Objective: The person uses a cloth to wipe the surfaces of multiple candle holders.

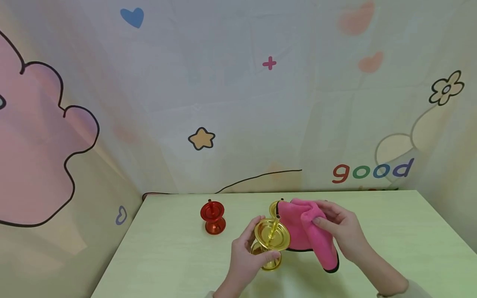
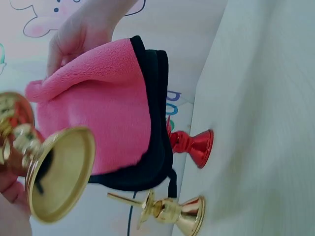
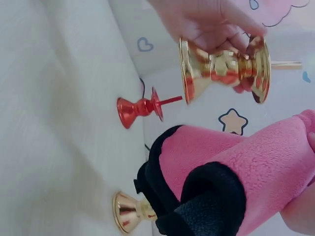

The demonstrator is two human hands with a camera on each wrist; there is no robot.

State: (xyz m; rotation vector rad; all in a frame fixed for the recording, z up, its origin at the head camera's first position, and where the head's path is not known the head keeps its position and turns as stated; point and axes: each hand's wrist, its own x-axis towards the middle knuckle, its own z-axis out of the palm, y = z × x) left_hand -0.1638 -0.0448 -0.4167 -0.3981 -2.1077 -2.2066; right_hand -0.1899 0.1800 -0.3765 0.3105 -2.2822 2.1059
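Note:
My left hand (image 1: 246, 257) holds a shiny gold candlestick (image 1: 265, 242) around its stem, above the pale table, its thin spike tilted upward. A folded pink cloth (image 1: 298, 227) with black edging hangs from my right hand (image 1: 344, 231), pinched between thumb and fingers. The cloth is close beside the candlestick's dish; whether they touch I cannot tell. In the right wrist view the held candlestick (image 3: 224, 69) is apart from the pink cloth (image 3: 206, 147). Behind the cloth stands a second gold candlestick (image 1: 273, 208), partly hidden.
A red candlestick (image 1: 212, 215) stands upright at the back left of the table (image 1: 167, 248). Another red candlestick (image 2: 197, 146) shows in the left wrist view, right of the standing gold candlestick (image 2: 189, 216). A printed curtain (image 1: 238, 103) hangs behind the table.

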